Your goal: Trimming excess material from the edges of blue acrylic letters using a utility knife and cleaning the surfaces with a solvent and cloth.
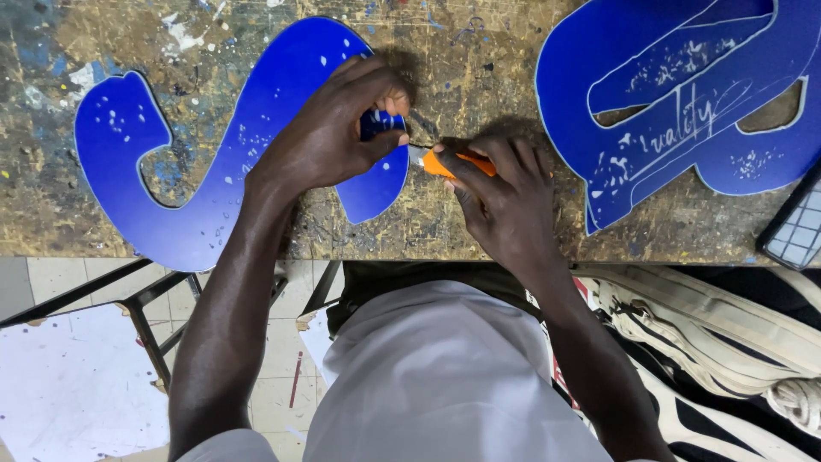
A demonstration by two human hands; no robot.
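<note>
Seen from above: 2 bare hands at the near edge of a scarred, paint-flecked workbench (479, 51).

Left hand (329, 128): fingers pinched together on a small blue flap at the inner curve of a curved blue cut-out letter (214, 184), thumb and forefinger clamped on it, apparently to lift it clear of the blade and keep the sheet from sliding.

Right hand (505, 201): fingers wrapped shut around an orange craft knife (445, 162), forefinger laid along the top, probably for downward pressure and steering. Short grey blade pointed left, tip right beside the pinched flap; contact with the sheet hard to tell, partly hidden by the thumb.

Letter flat on the bench, its lower bend just at the front edge, close to the body, likely for reach and a steady wrist.

Well to the right: a second, larger blue letter (684, 103), also flat, white-edged and scrawled with pale marks, untouched. At the far right edge, a dark gridded object (800, 227), only partly in view. Below the bench: tiled floor (77, 393), a metal frame (154, 325), and a pale strapped bag (727, 329).
</note>
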